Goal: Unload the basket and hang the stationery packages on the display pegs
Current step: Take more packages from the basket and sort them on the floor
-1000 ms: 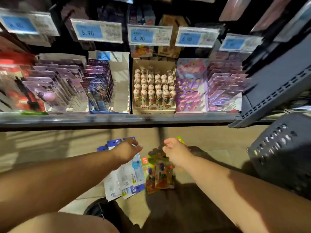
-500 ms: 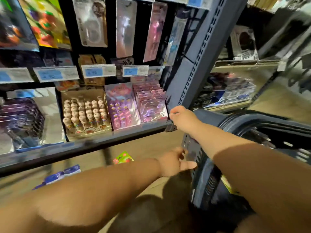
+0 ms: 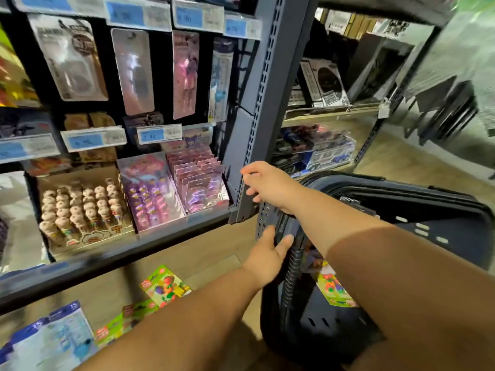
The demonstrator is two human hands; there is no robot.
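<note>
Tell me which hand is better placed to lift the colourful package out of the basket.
Right, probably. The right hand looks free above the basket rim, its arm over the opening above the colourful package; the left hand grips the near rim.

Green packages [image 3: 166,286] and blue-white packages [image 3: 53,336] lie on the wooden floor [image 3: 203,253].

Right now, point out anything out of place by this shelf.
Loose packages lie on the floor below the shelf instead of hanging: green packages and blue-and-white packages, overlapping askew. The left hand grips the basket rim; a colourful package is inside.
</note>
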